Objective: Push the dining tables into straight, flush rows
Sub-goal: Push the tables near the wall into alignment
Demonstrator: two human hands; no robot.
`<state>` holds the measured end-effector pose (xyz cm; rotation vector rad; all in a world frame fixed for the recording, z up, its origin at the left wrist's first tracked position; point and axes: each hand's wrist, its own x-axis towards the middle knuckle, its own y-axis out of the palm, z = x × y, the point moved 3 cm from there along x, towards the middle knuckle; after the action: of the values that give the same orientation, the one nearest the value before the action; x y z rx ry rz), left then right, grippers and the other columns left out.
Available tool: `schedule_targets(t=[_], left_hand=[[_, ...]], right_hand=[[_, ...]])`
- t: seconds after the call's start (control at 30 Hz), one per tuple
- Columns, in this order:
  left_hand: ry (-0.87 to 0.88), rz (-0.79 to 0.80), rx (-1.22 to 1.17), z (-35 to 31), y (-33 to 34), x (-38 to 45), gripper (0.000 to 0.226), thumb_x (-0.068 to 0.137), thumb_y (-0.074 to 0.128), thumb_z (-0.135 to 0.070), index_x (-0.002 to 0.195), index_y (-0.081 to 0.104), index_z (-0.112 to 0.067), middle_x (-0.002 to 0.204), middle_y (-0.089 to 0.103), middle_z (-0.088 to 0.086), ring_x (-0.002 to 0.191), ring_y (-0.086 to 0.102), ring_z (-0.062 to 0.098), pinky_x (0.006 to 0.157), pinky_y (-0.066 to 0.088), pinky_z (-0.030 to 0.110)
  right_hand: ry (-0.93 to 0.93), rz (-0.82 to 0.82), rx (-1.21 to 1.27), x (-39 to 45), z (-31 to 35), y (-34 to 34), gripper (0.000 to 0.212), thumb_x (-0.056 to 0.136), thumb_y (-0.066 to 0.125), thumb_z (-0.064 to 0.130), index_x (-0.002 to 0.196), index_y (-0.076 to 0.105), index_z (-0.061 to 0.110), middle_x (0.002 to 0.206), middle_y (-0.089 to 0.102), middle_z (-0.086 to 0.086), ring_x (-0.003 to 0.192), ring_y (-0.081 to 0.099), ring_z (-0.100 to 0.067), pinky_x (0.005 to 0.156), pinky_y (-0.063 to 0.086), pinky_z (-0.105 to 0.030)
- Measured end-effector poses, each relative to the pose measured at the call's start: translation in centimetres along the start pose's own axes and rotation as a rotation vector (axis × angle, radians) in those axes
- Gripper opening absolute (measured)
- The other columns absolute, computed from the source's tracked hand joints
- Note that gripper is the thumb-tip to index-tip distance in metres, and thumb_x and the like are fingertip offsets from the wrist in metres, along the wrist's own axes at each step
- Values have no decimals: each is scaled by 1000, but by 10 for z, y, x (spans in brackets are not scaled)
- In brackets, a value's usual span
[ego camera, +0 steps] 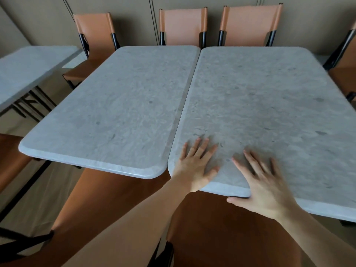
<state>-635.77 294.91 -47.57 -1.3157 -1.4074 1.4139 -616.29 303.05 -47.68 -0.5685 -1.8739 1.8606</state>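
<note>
Tables first: left table (115, 105) and right table (260, 105), both pale grey speckled stone with rounded corners, sit side by side, long sides touching and running away from the camera. Near edges aren't level; the right one sticks out closer. Left hand (194, 166) and right hand (264, 187) lie flat, fingers spread, on the right table's near edge. Orange chairs (183, 26) line the far side.

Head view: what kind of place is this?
Probably a restaurant or canteen dining room: several matching grey stone-look tables, two butted side by side, and identical orange leather chairs lined along the wall.
</note>
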Motion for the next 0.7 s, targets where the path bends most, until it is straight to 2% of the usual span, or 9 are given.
schedule_targets(t=[0.07,0.13,0.2,0.3,0.4,0.5,0.7], left_hand=[[5,-31,-37,0,0,-2,73,96,10,-64,161,-5,-36,169,-16,-4,152,-27,14,124,-15,47],[29,-75,-86,0,0,-5,86,84,6,-70,162,7,-33,171,-4,-4,155,-20,16,125,-13,48],[100,-91,-75,-1,2,-10,93,80,11,-75,161,13,-30,171,3,-5,156,-17,21,124,-12,53],[202,-56,60,-1,7,-19,104,79,31,-83,162,5,-27,171,-2,-4,155,-19,29,123,-12,58],[219,-49,170,0,13,-20,115,78,50,-83,162,-5,-25,170,-10,-1,153,-23,33,122,-13,60],[209,-49,210,0,17,-16,115,80,54,-80,161,-7,-26,170,-12,0,153,-23,35,122,-8,63],[212,-46,156,1,16,-12,116,78,57,-79,160,-8,-29,169,-14,-6,152,-27,29,122,-13,60]], right_hand=[[3,-41,9,-1,1,0,112,63,44,92,151,44,23,156,42,-15,141,43,-32,110,34,-65],[0,-101,11,-2,2,2,108,65,47,88,149,49,21,154,45,-16,139,46,-34,108,36,-66],[-16,-164,-2,-1,3,5,104,65,50,85,144,55,17,151,49,-18,136,50,-35,105,37,-67],[-24,-188,-46,-1,2,8,104,66,48,86,144,56,16,149,51,-19,134,52,-36,104,39,-66],[-22,-184,-70,-1,2,11,106,66,46,86,145,55,15,147,51,-20,133,53,-38,102,41,-65],[-31,-208,-74,0,3,11,104,66,50,83,142,57,12,144,54,-21,130,56,-39,97,43,-65],[-37,-188,-63,3,2,13,106,64,52,84,141,58,12,142,56,-20,130,56,-40,97,42,-69]])
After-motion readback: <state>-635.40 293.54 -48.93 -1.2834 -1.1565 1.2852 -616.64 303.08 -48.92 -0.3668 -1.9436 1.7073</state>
